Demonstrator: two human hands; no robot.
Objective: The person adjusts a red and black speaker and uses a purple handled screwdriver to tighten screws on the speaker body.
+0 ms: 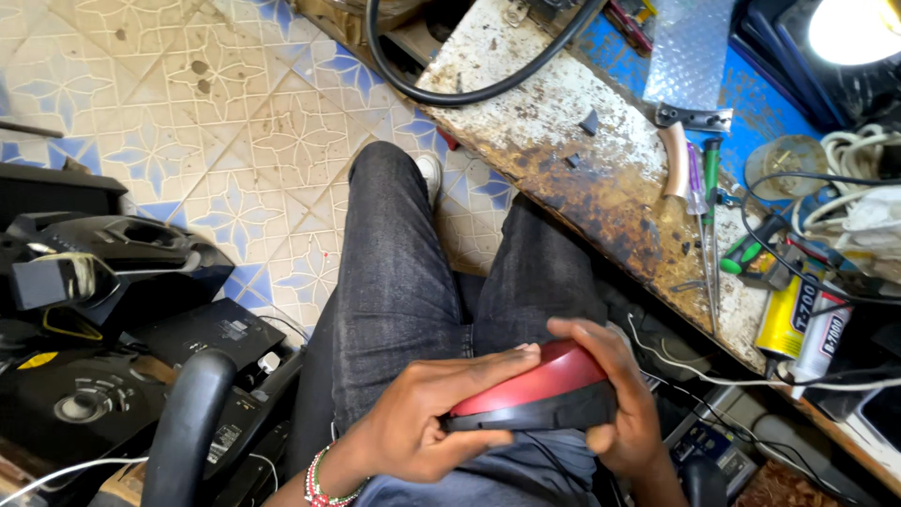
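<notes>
Resting above the lap, a rounded red-topped, black-based plastic device [535, 394] is clasped at both ends, the left hand [427, 422] and right hand [615, 394] closed in a firm grip, seemingly for prising; steady thumb pressure along the seam is likely called for.

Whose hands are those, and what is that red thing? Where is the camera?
The camera sits on a person's head and looks down, so you see their own lap in dark jeans. Both hands hold one thing: a red and black device, rounded on top; I cannot tell what kind. The left hand, with a beaded bracelet on its wrist, grips one end. The right hand grips the other. On the right is a worn workbench with screwdrivers and glue tubes. On the tiled floor at left lie black electronics.
</notes>
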